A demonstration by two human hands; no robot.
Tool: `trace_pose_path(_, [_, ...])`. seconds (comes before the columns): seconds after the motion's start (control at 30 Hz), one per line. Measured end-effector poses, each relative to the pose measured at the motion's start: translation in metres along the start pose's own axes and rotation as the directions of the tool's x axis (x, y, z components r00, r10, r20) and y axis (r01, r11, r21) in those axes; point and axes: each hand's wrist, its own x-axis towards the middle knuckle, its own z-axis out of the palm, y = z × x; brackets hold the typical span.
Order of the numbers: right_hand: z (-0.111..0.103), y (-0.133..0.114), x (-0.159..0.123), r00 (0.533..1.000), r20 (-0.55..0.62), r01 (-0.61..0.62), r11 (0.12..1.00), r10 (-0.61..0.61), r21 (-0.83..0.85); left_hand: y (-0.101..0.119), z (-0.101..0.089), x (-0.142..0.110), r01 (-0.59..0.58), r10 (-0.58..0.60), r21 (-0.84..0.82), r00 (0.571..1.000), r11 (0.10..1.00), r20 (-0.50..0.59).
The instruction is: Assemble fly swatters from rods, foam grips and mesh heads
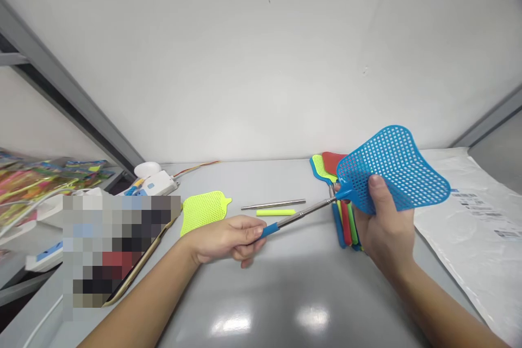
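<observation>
A blue fly swatter (pixel 411 174) with a metal telescopic rod is held up above the table between my two hands. My left hand (pixel 232 239) is closed around the blue grip at its lower end. On the perforated head, my right hand (pixel 385 223) presses its thumb to the front, with the other fingers behind and mostly hidden. Beyond my left hand lie a loose yellow swatter head (pixel 204 211), a bare metal rod (pixel 273 204) and a yellow grip tube (pixel 275 212). Several swatters in red, blue and green (pixel 346 223) are piled behind my right hand, partly covered.
A white plastic mailer (pixel 481 228) with printed labels lies at the right. Left are a white power strip (pixel 159 184), a pixelated area with a gold-edged device, and a shelf of colourful packaged items (pixel 44 185). A white wall (pixel 261 65) closes off the back of the grey table (pixel 261 304).
</observation>
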Motion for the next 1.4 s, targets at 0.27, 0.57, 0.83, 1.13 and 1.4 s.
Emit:
trace_pose_path(0.27, [0.012,0.004,-0.025,0.985,0.136,-0.106,0.994,0.102,0.024,0.005,0.017,0.003,-0.051,0.052,-0.046,0.998,0.998,0.019])
trace_pose_path(0.57, [0.007,0.013,-0.008,0.949,0.274,-0.148,0.987,0.158,-0.055,-0.006,0.027,0.013,-0.059,0.064,-0.102,0.997,0.993,0.048])
trace_pose_path(0.83, [0.027,0.012,-0.041,0.714,0.665,0.015,0.945,0.218,-0.325,-0.016,0.055,0.026,-0.172,0.158,-0.313,0.985,0.934,-0.071])
trace_pose_path(1.13, [-0.023,-0.023,0.003,0.768,0.464,-0.247,0.873,0.441,-0.421,-0.019,0.059,0.029,-0.163,0.146,-0.239,0.985,0.957,-0.090])
trace_pose_path(1.4, [-0.077,-0.009,0.044,0.929,0.167,-0.198,0.827,0.329,-0.526,-0.011,0.051,0.031,-0.394,0.290,-0.201,0.867,0.897,-0.406])
